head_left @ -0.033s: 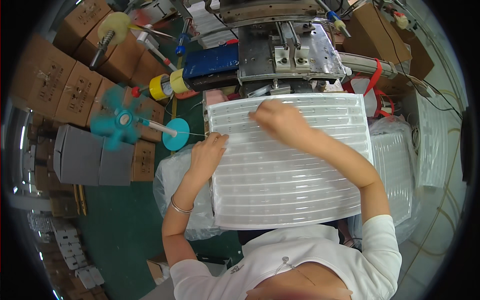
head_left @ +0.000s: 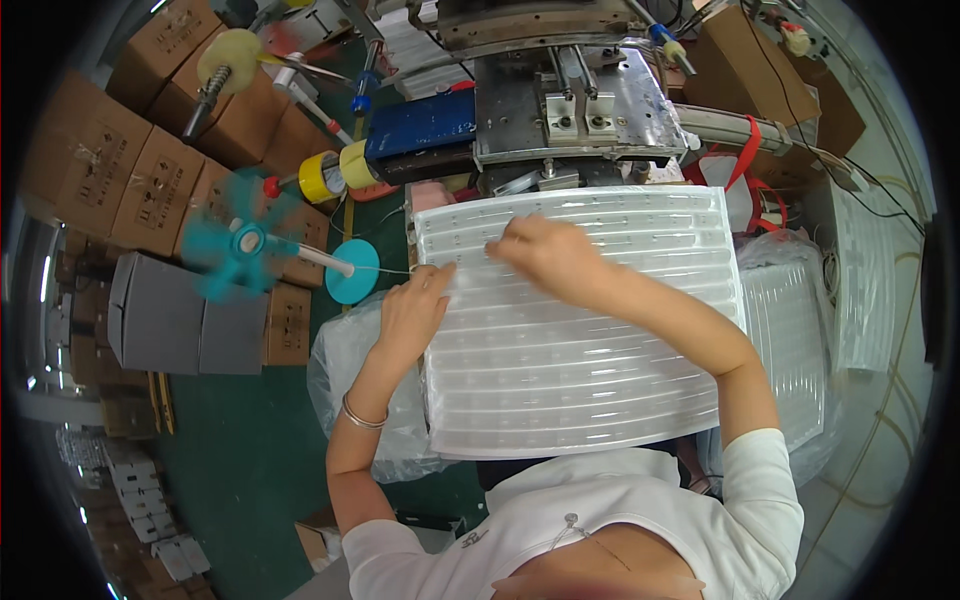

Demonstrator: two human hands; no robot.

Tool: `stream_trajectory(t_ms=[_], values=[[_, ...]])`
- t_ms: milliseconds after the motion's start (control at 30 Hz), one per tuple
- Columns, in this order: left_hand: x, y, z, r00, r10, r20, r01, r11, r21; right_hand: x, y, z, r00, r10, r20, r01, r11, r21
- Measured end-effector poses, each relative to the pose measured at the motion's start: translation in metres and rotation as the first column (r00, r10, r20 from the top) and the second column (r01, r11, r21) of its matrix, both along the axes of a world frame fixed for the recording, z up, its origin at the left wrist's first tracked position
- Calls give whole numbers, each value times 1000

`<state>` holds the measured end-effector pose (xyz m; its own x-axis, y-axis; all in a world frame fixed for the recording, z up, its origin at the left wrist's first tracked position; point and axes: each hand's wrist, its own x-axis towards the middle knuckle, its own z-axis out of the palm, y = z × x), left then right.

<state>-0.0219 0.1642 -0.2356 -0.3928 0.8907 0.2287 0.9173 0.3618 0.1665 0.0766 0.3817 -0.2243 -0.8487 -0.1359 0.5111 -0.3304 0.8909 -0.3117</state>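
Observation:
A white, ribbed plastic tray (head_left: 580, 340) with long shallow channels lies in front of me, wrapped or covered in something glossy. My left hand (head_left: 410, 312) rests on its left edge, fingers stretched out over the upper left corner area. Above the upper rows is my right hand (head_left: 548, 258), its fingers curled together and slightly blurred. Whatever the fingertips hold, if anything, is too small or hidden to make out. Small faint marks dot the upper channels beside both hands.
A metal machine (head_left: 570, 110) stands just beyond the tray. A turquoise fan (head_left: 245, 240) spins at the left, near cardboard boxes (head_left: 90, 150) and a grey box (head_left: 160, 320). Clear plastic film (head_left: 360, 380) hangs at the left; a second ribbed tray (head_left: 790, 350) lies at the right.
My right hand has shifted slightly left and toward me over the tray. My left hand and the tray stay almost in place.

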Motion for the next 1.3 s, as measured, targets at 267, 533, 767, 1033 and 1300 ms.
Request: stream_trajectory(t_ms=[267, 533, 767, 1033, 1300], values=[[16, 44, -8, 965, 43, 257, -69, 993, 93, -1, 2, -32, 972, 42, 231, -70, 991, 115], [-8, 40, -9, 972, -161, 170, 159, 987, 25, 40, 72, 35, 957, -194, 217, 267, 883, -386], [-6, 29, 8, 983, 18, 182, -29, 998, 58, 59, 110, 65, 956, -228, 184, 292, 796, -530], [0, 110, 47, 966, 148, 210, -225, 882, 415, 63, 96, 53, 999, -29, -41, 3, 854, -520], [-47, 229, 71, 897, 302, -322, -63, 810, 583, 15, 112, 67, 923, -348, -163, 214, 818, -533]])
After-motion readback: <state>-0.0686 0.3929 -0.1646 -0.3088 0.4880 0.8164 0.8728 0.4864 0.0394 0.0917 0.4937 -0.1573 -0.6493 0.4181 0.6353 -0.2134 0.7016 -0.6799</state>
